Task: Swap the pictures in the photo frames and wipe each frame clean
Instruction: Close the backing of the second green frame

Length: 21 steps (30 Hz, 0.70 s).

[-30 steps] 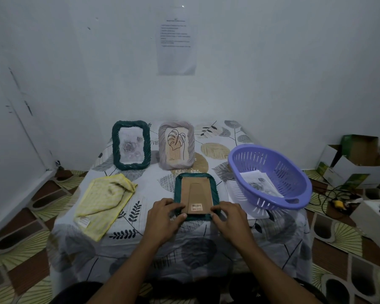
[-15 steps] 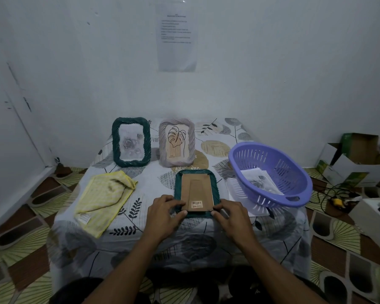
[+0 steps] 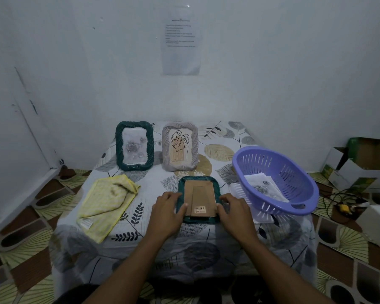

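On the leaf-print table (image 3: 154, 187), a face-down green frame (image 3: 199, 194) lay. My left hand (image 3: 166, 212) and right hand (image 3: 233, 210) gripped its sides.

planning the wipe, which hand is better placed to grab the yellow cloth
Left: the yellow cloth lies left of the left hand; the right hand would have to cross the face-down frame.

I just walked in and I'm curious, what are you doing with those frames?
A person's left hand and right hand grip the sides of a face-down frame on the table, thumbs at its cardboard back. A green frame and a grey frame stand upright behind it. The yellow cloth lies untouched at the left; the purple basket holds papers.
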Available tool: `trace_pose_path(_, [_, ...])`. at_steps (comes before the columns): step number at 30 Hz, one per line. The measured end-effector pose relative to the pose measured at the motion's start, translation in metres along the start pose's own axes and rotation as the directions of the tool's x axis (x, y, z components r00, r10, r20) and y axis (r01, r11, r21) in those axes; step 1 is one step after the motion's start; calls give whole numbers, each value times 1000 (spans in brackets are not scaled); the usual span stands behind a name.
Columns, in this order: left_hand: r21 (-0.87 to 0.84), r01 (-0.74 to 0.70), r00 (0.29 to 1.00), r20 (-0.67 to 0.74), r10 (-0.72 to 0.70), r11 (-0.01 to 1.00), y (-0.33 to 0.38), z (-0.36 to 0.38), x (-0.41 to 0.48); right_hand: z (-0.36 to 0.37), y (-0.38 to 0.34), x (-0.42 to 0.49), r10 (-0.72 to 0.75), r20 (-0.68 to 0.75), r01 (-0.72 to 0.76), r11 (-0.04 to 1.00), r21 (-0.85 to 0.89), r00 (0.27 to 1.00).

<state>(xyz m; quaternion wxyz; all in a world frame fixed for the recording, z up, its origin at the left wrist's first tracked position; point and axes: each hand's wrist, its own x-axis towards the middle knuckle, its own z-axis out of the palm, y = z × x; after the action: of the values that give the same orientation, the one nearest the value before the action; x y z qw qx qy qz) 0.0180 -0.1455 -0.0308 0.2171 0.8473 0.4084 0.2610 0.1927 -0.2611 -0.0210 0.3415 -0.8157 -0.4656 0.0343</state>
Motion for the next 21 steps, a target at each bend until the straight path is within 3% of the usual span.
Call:
trace_pose_path(4, [-43,-51,990,126,56,998,10,3,19,5,-10,22,77,38,-80,994,76,996])
trace_pose_path(8, [68,-73,986,153,62,995,15,12,30,10,-16,32,150,28,-152,981,117,988])
trace_pose_path(11, [158,-18,985,171,-10,987,26,10,32,11,-18,38,214,9,-206,927,312,977])
trace_pose_path(13, [159,42,966,244,-81,986,37,9,38,8,-27,42,250,14,-223,835,502,968])
trace_pose_path(15, [71,119,953,270,-134,990,47,4,44,2,-43,45,281,66,-247,678,692,957])
trace_pose_path(17, [-143,192,958,244,-153,971,52,-3,48,-6,-56,49,271,123,-259,550,794,955])
trace_pose_path(21, [-516,292,951,244,-189,805,48,-23,44,-14,-65,53,223,154,-255,558,790,963])
